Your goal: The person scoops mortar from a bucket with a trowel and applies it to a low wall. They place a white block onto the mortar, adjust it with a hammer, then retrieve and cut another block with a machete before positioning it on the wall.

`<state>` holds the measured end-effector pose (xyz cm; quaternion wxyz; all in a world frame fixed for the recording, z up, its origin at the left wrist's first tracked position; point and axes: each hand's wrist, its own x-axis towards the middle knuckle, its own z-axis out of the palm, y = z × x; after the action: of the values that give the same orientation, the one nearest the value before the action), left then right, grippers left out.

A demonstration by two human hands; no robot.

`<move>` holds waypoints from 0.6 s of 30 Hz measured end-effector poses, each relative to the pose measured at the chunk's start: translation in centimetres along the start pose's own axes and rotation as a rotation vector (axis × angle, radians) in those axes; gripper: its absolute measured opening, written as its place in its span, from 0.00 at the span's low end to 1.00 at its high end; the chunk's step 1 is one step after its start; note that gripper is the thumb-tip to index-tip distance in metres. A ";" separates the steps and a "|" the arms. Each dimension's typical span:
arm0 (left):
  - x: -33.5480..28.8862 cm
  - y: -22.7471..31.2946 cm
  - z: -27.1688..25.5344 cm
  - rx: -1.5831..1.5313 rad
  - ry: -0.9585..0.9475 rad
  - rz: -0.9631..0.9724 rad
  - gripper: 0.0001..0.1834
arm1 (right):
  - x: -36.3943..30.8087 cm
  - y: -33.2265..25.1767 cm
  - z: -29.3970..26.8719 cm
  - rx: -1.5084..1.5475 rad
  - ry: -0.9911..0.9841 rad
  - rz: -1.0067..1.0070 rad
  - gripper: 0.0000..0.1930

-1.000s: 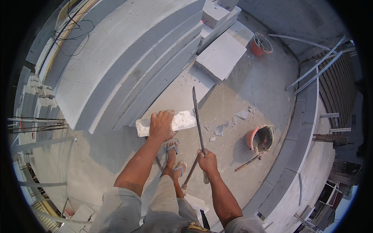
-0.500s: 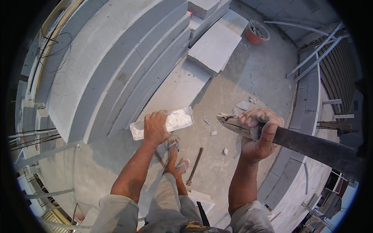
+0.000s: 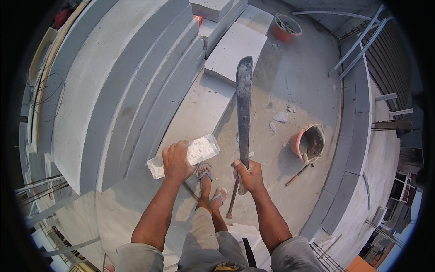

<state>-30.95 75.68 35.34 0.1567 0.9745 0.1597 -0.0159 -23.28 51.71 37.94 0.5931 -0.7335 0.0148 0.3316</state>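
My left hand (image 3: 176, 161) is closed over a narrow, pale block piece (image 3: 203, 148) with a rough, chipped top. The piece is near the close end of a low row of white blocks (image 3: 199, 106); I cannot tell whether it rests on them. In my right hand (image 3: 250, 176) is a machete (image 3: 244, 106), gripped by its handle (image 3: 243, 188). Its dark, worn blade points away from me, apart from the block piece.
Tall curved block steps (image 3: 136, 90) rise on the left. An orange bucket (image 3: 297, 144) stands at right beside a wooden-handled tool (image 3: 299, 174); another bucket (image 3: 287, 28) is farther off. Rubble (image 3: 280, 117) and a thin rod (image 3: 233, 199) lie on the floor. A low block wall (image 3: 335, 181) borders the right.
The machete has swung from pointing right to pointing away from me, and my right hand has moved left and lower. The near bucket has come into sight. My left hand still grips the block piece.
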 end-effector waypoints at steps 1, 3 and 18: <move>-0.2 0.0 0.1 -0.017 0.019 0.008 0.39 | 0.2 -1.8 -0.6 0.065 0.015 -0.164 0.18; -0.2 -0.1 0.3 0.009 0.044 0.038 0.39 | 0.7 -3.9 -1.5 0.136 0.124 -0.398 0.16; 0.2 0.5 -0.1 0.064 -0.039 0.000 0.44 | 0.7 3.6 -0.2 -0.256 -0.012 0.104 0.17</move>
<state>-30.63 75.34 35.61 0.1286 0.9785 0.1562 -0.0400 -24.09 50.76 34.52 0.4768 -0.7994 0.0068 0.3655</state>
